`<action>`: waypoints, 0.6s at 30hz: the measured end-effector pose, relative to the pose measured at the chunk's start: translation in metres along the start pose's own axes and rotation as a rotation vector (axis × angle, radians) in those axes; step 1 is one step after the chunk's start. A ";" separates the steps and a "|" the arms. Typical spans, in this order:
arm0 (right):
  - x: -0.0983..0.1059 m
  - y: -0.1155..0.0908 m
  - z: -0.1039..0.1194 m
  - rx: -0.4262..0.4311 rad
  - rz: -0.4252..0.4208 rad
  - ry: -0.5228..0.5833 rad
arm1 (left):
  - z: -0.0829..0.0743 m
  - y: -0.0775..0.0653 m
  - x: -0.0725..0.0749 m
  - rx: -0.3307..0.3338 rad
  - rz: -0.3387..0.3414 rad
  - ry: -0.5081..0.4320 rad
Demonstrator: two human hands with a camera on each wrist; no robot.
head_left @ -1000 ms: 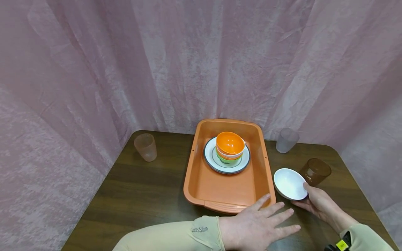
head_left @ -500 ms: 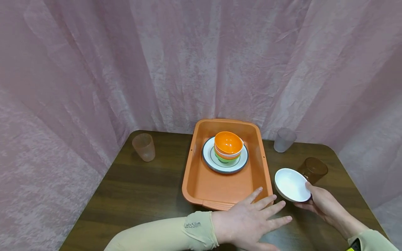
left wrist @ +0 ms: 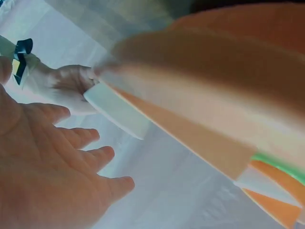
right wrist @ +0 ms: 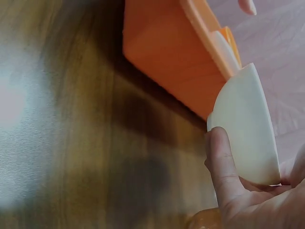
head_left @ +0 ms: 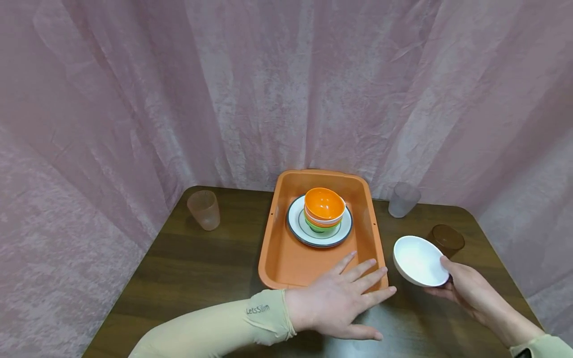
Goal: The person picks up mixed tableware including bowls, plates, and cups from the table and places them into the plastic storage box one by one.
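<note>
My right hand (head_left: 470, 293) grips a white bowl (head_left: 420, 261) at its right side, thumb on the rim and fingers under it. In the right wrist view the bowl (right wrist: 245, 124) is raised above the table and tilted, beside the tub's outer wall. My left hand (head_left: 340, 301) spreads its fingers over the front right corner of the orange tub (head_left: 265, 258), holding nothing. Inside the tub, a stack of orange, white and green bowls (head_left: 324, 204) sits on white plates (head_left: 295, 219) with dark rims. The left wrist view shows the left palm (left wrist: 52, 167) with fingers apart.
A brown cup (head_left: 447, 237) stands behind the white bowl. Farther back on the right is a clear frosted cup (head_left: 404, 200). A pinkish cup (head_left: 205, 211) stands at the far left of the wooden table (head_left: 188, 268). Pink curtains (head_left: 250, 89) hang behind.
The right hand has lifted the white bowl and drawn it slightly right, toward the camera. The left hand has shifted left and up over the tub's front edge, fingers still spread.
</note>
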State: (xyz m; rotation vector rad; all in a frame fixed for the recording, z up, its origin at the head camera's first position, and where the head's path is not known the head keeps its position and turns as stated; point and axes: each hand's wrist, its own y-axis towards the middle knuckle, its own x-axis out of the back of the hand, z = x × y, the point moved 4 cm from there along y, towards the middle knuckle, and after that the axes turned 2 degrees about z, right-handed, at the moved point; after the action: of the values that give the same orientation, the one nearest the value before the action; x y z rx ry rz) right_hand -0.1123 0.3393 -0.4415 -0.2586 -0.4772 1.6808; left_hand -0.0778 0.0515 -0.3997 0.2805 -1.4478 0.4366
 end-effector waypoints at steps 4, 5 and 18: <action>0.001 -0.005 0.010 0.010 0.006 -0.016 | 0.014 -0.006 0.004 0.022 -0.021 -0.006; 0.001 -0.006 0.013 0.013 0.009 -0.016 | 0.018 -0.008 0.005 0.030 -0.026 -0.008; -0.011 -0.017 0.054 0.064 0.068 -0.035 | 0.066 -0.035 0.024 0.119 -0.055 -0.024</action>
State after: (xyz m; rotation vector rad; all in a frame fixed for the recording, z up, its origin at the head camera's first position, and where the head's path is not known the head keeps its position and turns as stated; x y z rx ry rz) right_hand -0.1185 0.3219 -0.3864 -0.2008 -0.4435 1.7661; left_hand -0.1190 -0.0062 -0.3660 0.4212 -1.4362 0.4775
